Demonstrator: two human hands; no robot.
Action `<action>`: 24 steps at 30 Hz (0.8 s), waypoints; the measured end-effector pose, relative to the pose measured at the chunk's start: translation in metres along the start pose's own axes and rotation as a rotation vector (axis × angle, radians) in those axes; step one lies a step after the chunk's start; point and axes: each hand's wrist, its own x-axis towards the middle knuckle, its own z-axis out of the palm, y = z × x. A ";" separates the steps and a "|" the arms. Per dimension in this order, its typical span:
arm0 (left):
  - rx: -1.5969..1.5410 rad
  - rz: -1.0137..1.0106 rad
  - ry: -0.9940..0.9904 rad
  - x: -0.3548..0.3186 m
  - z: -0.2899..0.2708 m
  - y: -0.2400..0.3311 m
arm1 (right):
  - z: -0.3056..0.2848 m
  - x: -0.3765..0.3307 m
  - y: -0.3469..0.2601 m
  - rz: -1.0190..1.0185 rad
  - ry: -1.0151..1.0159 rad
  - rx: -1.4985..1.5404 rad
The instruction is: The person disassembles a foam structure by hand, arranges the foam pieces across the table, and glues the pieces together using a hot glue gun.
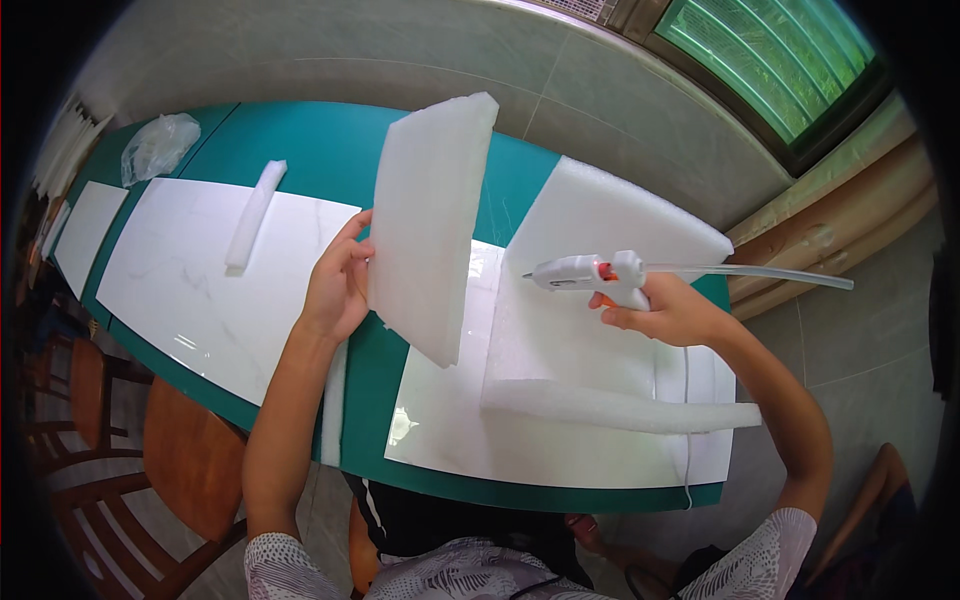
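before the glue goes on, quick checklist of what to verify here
1. Left hand grips the white foam panel by its edge: ok.
2. Right hand holds the glue gun: ok.
3. Nozzle points toward the panel but is apart from it: ok.
4. Glue stick loaded at the back: ok.
5. Glue hot enough: cannot tell.
6. Foam sheet lies flat on the table: ok.

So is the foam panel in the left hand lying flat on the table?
No, the left hand holds the foam panel raised on edge above the table.
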 end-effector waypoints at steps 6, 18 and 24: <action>0.027 0.021 -0.032 0.000 -0.011 0.000 | 0.008 0.017 -0.005 0.041 -0.064 -0.043; 0.043 0.017 -0.014 -0.001 -0.011 -0.001 | 0.016 0.025 0.008 -0.035 -0.019 -0.075; 0.034 0.012 0.004 -0.001 -0.005 -0.001 | 0.017 0.026 0.009 -0.029 -0.016 -0.079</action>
